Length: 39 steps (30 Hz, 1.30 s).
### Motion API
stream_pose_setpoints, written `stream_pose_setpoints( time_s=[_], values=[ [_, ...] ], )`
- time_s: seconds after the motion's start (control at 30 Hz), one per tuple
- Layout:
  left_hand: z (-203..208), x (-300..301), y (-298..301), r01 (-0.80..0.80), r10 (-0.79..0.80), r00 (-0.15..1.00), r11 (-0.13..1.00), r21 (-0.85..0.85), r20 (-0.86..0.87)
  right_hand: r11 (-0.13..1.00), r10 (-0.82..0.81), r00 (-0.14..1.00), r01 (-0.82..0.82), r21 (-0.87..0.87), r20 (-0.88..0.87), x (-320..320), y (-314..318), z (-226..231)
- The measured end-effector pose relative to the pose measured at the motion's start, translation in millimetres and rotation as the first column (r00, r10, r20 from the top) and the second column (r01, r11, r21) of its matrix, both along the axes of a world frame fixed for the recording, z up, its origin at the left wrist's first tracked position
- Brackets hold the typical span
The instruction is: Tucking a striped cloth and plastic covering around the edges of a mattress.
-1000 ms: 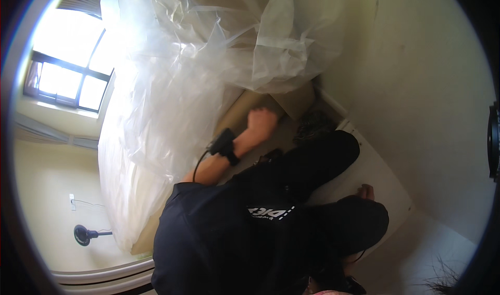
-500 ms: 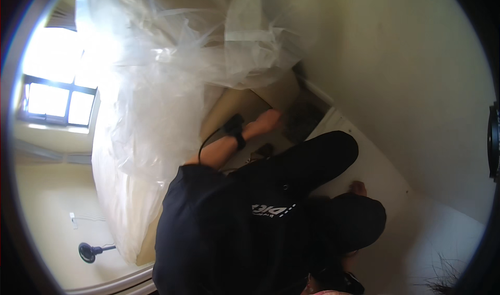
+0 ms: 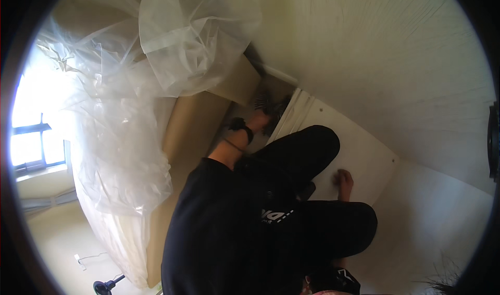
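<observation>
I am crouched with bent knees in dark clothing over a white panel (image 3: 359,144) with small round holes near its far edge. My left hand (image 3: 259,120) reaches down into the gap beside the panel's ridged left edge, by a dark patterned thing (image 3: 274,106) too dim to name. Its fingers are lost in the shadow. A black band with a dark device (image 3: 238,124) and a cable is on that wrist. Between my knees, my right hand (image 3: 344,180) is at the panel with fingers curled in. What it holds, if anything, is too small to make out.
A bed-like tan block (image 3: 190,118) under crumpled clear plastic sheeting (image 3: 120,138) stands close on my left. A pale wall or large board (image 3: 385,50) rises at the right. Far left are a window (image 3: 39,138) and a small black fan-like object (image 3: 104,286).
The view has shifted, so the sheeting and window sit farther left. My left hand is now lower, at the panel's edge. My right hand shows more fully between my knees.
</observation>
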<state>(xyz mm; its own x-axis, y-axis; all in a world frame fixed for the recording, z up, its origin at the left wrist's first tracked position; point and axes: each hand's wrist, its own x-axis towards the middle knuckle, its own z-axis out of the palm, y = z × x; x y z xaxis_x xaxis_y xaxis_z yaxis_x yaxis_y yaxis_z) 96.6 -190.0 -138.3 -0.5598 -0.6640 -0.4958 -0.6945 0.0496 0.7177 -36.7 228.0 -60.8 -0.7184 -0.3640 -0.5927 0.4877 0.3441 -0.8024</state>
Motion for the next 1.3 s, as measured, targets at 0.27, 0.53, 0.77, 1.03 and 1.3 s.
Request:
stream_pose_setpoints(
  time_s=[0.27, 0.53, 0.77, 1.03, 1.3],
  values=[
    [155, -6, -32, 0.594, -0.459, 0.797, 0.476, -0.649, 0.393, 0.976, 0.175, 0.978, -0.158, 0.152, -0.111, -26, -8, 8],
    [290, -68, -21, -0.015, -0.063, 0.879, 0.987, -0.16, -0.473, 0.982, 0.189, 0.936, -0.188, 0.032, -0.299, -74, -55, 113],
    [328, -112, 14, 0.091, 0.257, 0.692, 0.896, 0.434, -0.675, 0.93, 0.229, 0.895, -0.317, -0.186, -0.383, -90, -86, 181],
    [337, -135, 66, 0.485, -0.161, 0.772, 0.774, 0.407, -0.615, 0.743, 0.252, 0.913, -0.395, -0.541, -0.32, -92, -141, 206],
    [330, -127, 36, 0.203, -0.302, 0.831, 0.947, -0.251, -0.467, 0.815, 0.144, 0.983, -0.183, -0.549, -0.113, -110, -121, 172]
  ],
)
